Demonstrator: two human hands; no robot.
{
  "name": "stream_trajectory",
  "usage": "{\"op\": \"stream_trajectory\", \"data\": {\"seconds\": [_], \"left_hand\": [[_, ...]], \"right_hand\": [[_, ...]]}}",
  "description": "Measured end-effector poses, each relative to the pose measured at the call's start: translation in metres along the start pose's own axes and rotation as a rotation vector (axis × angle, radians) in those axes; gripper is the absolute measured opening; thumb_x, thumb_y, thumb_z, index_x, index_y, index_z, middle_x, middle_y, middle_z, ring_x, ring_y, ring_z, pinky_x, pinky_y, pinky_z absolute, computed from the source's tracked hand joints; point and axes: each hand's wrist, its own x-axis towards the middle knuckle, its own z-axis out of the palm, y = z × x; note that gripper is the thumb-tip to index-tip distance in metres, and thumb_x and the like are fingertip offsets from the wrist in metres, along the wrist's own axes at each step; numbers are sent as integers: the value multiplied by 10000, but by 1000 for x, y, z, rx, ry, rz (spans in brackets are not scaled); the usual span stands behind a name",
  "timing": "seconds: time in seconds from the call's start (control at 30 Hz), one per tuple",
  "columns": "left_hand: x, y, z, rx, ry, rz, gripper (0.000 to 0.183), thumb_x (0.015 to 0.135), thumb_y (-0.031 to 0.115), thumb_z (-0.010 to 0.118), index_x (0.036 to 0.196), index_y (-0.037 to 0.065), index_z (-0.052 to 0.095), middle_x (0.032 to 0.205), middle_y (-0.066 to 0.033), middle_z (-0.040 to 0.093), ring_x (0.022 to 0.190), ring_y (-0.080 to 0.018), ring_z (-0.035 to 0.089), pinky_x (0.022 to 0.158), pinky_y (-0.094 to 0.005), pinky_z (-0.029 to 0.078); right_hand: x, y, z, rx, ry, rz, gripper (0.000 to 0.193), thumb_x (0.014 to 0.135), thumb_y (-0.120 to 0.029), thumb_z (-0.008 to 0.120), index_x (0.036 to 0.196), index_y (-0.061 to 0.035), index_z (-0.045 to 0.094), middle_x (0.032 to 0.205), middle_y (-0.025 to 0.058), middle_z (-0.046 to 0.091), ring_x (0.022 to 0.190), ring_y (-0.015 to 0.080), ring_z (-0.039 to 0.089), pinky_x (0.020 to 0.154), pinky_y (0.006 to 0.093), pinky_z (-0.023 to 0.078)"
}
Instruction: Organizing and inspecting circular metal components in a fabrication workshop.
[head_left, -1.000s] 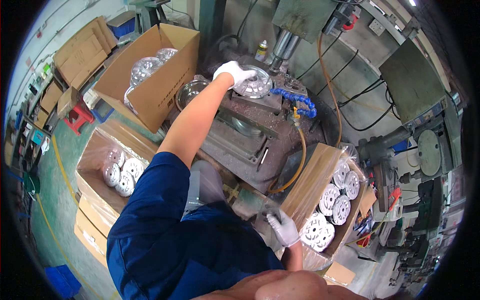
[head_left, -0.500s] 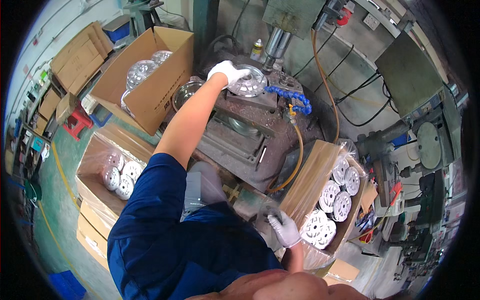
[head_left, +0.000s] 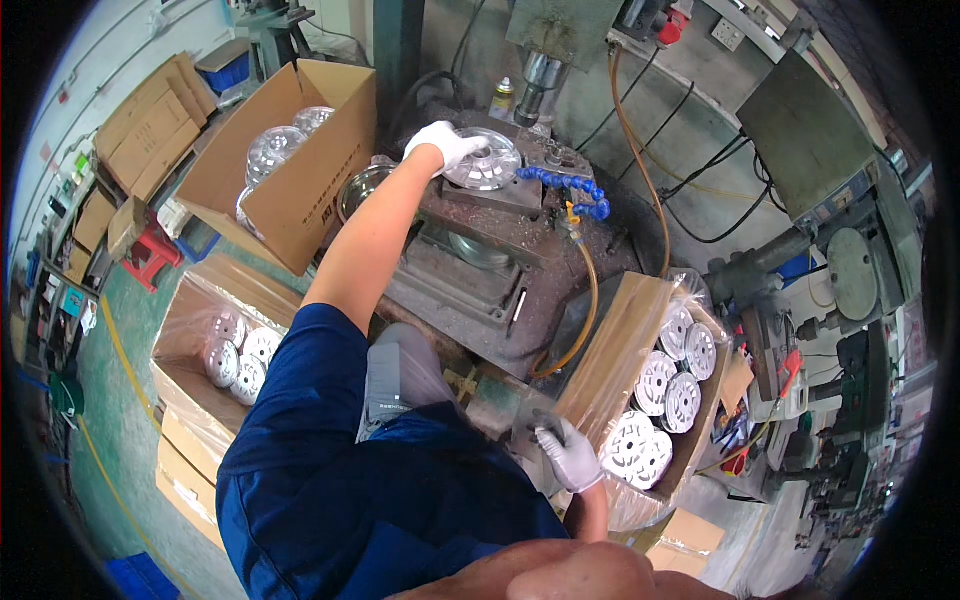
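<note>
My left hand [head_left: 443,147], in a white glove, reaches out over a machine bed and has its fingers on the left side of a shiny round metal wheel disc [head_left: 492,165]. The disc lies flat on a raised block [head_left: 520,195]. Just behind and above its right side hangs the machine's steel spindle [head_left: 540,85]. My right hand [head_left: 573,460], gloved too, is low beside the right-hand carton, its fingers curled round something I cannot make out. A blue jointed coolant hose [head_left: 570,182] bends in at the disc's right.
Metal discs fill part of an open carton [head_left: 310,215] at the far left. More are in a plastic-lined carton [head_left: 215,385] at near left and another [head_left: 600,370] at right. A shiny round piece [head_left: 365,190] sits by my left forearm. A spray can [head_left: 502,100] stands behind.
The whole view has shifted slightly. The spindle sits a little higher relative to the disc. My left hand stays on the disc, and my right hand keeps its curled pose.
</note>
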Motion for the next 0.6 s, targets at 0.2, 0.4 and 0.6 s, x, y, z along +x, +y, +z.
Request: {"op": "stream_trajectory", "data": {"seconds": [0.2, 0.4, 0.6], "left_hand": [[-2, 0, 3, -38, 124, 34, 841, 726, 673, 608, 1129, -65, 617, 1123, -275, 615, 1076, -362, 599, 917, -370, 461], [-16, -10, 2, -173, 408, 42, 645, 860, 551, 524, 1126, -31, 608, 1138, -247, 613, 1085, -361, 584, 923, -391, 453], [-76, -51, -19, -286, 683, 46, 404, 919, 406, 526, 1036, 34, 634, 1010, -201, 659, 979, -366, 620, 855, -393, 479]], "right_hand": [[-1, 0, -1, -37, -47, 2, 371, 957, -145, 557, 1265, 49, 491, 1125, 123, 612, 1028, 177, 575, 902, 317, 475], [0, 0, -3, -59, -36, 24, 385, 957, -158, 562, 1272, 51, 489, 1113, 115, 621, 990, 170, 587, 875, 297, 476], [-4, -5, -12, -199, -8, -27, 350, 945, -174, 583, 1219, 38, 539, 1041, 102, 646, 935, 152, 600, 847, 292, 479]]}}
